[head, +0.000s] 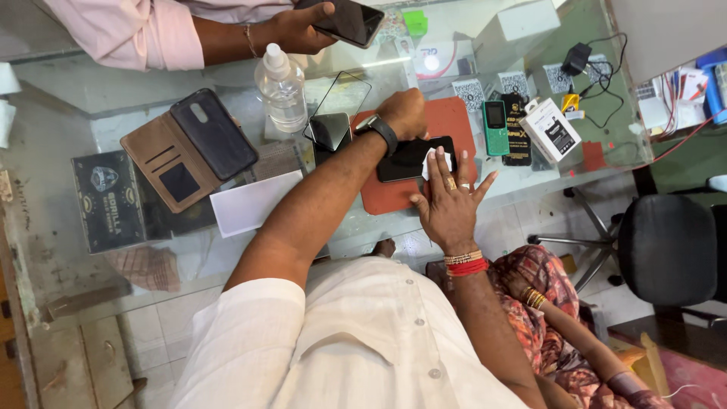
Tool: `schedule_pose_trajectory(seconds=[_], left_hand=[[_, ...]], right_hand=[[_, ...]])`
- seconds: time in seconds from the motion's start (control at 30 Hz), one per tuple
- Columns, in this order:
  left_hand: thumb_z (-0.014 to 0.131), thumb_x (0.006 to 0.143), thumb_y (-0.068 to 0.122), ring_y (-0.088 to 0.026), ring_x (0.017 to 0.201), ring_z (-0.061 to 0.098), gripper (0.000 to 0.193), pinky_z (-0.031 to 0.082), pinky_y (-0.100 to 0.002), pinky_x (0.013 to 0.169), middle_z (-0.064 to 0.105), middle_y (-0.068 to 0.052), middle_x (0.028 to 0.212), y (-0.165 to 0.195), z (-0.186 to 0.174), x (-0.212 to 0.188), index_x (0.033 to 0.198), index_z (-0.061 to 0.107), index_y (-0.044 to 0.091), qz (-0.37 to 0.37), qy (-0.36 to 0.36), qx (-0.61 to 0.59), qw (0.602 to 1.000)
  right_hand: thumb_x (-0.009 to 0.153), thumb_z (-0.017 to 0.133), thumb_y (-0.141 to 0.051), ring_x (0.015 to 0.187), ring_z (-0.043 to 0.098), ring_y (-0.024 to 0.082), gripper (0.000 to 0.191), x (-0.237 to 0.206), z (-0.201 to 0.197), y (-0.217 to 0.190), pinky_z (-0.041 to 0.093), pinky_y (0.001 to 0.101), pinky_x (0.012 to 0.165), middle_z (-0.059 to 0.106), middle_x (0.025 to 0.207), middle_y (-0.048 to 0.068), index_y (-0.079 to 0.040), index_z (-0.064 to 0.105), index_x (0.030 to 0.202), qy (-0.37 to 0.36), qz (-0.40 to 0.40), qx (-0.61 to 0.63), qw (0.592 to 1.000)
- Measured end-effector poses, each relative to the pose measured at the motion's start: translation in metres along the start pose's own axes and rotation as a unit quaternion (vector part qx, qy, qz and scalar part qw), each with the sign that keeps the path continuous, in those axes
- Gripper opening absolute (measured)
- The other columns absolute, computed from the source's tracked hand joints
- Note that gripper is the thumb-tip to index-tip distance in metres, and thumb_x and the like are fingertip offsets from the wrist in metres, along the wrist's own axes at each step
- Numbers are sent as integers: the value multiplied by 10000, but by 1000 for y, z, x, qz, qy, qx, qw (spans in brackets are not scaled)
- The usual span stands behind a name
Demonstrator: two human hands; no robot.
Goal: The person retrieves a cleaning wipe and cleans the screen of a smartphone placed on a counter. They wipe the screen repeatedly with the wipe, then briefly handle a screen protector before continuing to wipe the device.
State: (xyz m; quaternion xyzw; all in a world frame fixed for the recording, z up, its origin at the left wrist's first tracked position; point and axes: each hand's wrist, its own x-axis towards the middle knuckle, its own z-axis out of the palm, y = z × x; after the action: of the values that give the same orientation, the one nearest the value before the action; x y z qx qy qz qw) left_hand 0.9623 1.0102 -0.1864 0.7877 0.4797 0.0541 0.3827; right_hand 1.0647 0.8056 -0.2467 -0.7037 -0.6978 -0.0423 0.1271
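Glossy black smartphone (413,158), screen up

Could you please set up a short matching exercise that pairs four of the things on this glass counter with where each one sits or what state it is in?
Things:
1. black smartphone
2. clear plastic bottle
3. green keypad phone
4. brown wallet phone case

Places or states:
A. lying open, left of the bottle
B. on the red mat, under both hands
C. upright, behind the loose glass screen protector
D. flat on the glass, right of the red mat

Pairs: 1-B, 2-C, 3-D, 4-A
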Motion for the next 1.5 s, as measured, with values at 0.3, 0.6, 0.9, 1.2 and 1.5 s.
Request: schedule_pose_trajectory(seconds=[0.3, 0.6, 0.9, 1.2, 1.5], left_hand=[[889, 762, 219, -207, 672, 753, 254, 595, -361, 637, 752, -91, 719, -17, -24, -13, 760, 729, 21, -64, -92, 29, 993], [883, 794, 216, -167, 619, 711, 230, 555, -345, 597, 732, -43, 675, -37, -40, -33, 737, 730, 54, -79, -86, 85, 989], [879, 758, 155, -306, 863, 752, 227, 600, -432, 738, 764, -158, 871, -52, -38, -38, 878, 736, 25, -40, -27, 122, 991], [716, 840, 70, -436, 837, 720, 68, 582, -513, 691, 727, -242, 867, -71, -13, -61, 800, 732, 16, 56, 138, 107, 983], [737, 743, 28, -396, 913, 697, 230, 544, -516, 764, 739, -176, 880, -75, -1, -83, 969, 697, 16, 172, 178, -20, 969]], right_hand=[[1051, 330, -678, 1589, 203, 389, 806, 0, -3, 1, -105, 782, 1141, 393, 1673, 63, -117, 376, 1628, -4, -1, 32, 999], [1049, 326, -682, 1582, 211, 387, 815, 7, -8, -7, -103, 787, 1121, 406, 1668, 72, -110, 367, 1627, -5, -15, 4, 1000], [1047, 335, -680, 1579, 254, 365, 825, 34, -7, -52, -87, 806, 1144, 439, 1663, 48, -89, 411, 1616, -6, -135, 1, 991], [1050, 255, -724, 1565, 287, 390, 868, 34, -12, -49, -78, 810, 1131, 451, 1644, 74, -74, 423, 1600, -15, -139, 9, 990], [1032, 208, -737, 1546, 311, 392, 880, 35, -11, -59, -76, 817, 1124, 444, 1648, 65, -92, 500, 1556, -20, -141, 28, 989]])
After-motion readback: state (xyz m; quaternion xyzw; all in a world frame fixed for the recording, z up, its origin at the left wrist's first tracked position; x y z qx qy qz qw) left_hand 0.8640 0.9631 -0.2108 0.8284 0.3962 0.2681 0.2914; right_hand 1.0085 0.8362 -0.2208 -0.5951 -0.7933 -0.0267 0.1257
